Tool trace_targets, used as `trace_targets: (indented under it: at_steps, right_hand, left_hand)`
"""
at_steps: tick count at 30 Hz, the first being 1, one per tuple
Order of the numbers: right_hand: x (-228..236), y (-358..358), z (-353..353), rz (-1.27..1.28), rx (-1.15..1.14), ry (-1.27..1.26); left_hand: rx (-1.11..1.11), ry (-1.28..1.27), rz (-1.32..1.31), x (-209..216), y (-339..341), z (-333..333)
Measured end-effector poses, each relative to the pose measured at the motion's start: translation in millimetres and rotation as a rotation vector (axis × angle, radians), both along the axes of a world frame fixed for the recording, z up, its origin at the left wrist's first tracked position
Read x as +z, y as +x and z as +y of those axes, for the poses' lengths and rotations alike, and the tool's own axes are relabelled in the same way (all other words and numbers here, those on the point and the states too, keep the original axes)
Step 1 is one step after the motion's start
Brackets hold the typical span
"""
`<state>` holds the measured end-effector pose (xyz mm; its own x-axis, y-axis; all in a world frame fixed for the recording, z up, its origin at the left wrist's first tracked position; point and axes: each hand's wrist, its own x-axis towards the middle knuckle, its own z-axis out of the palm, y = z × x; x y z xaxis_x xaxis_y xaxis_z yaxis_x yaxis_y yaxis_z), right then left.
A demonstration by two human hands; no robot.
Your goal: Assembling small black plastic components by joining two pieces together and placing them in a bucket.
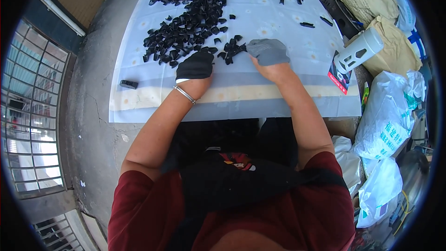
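Off to the right of the worktop (116,111) stand bulging sacks: two tan ones (399,46) at the far side and white plastic bags (388,125) nearer, all tied or folded so their contents stay hidden. A white cylindrical bottle (360,50) with dark oval cut-outs lies tilted across the worktop's right edge, resting on a small red and black booklet (338,78).

A pale cloth (241,97) with faint flower prints covers the worktop. Spread over its far half is a big heap of small black plastic pieces (190,18), thinning out into scattered ones toward the near side. One larger black piece (128,84) lies alone at the left, well apart from the heap.

The person leans in from the near edge, both forearms stretched forward. The left hand (195,66), in a black glove with a metal bangle (185,94) at the wrist, rests palm down at the near rim of the heap, fingers curled onto the pieces; whether it actually grips any I cannot tell. The right hand (268,52), in a grey glove, points left, its fingertips pinched closed on a little cluster of black pieces (232,49) just beside the left hand.
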<state>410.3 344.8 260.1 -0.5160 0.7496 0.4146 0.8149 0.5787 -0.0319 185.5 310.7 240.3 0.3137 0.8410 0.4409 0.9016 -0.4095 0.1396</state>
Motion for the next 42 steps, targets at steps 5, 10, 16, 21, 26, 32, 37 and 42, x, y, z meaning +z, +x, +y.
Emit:
trace_targets:
  at_steps: [5,10,16,21,26,32,37,42]
  right_hand:
    - [13,-5,-47,0.29,0.003,-0.222]
    - [13,-28,-98,0.506,0.19,-0.359]
    - [45,-39,-137,0.572,0.254,-0.462]
    - [32,-40,-145,0.396,0.319,-0.293]
    - [28,-54,-149,0.355,0.237,-0.171]
    - [24,-57,-145,0.44,0.286,-0.182]
    - [33,-51,-146,0.27,0.25,-0.124]
    - [36,-51,-148,0.208,0.227,-0.155]
  left_hand:
    - [-0.1,-0.002,-0.182,12,-15,-36]
    - [-0.184,-0.117,-0.376,35,-6,-86]
    - [-0.307,-0.12,-0.415,48,-8,-120]
    - [-0.35,-0.245,-0.561,44,-10,-131]
    - [-0.083,-0.628,-1.24,44,-5,-136]
    - [-0.019,-0.726,-1.276,31,-8,-121]
    - [-0.005,-0.586,-1.061,35,-13,-122]
    - [-0.133,-0.582,-0.877,47,-13,-123]
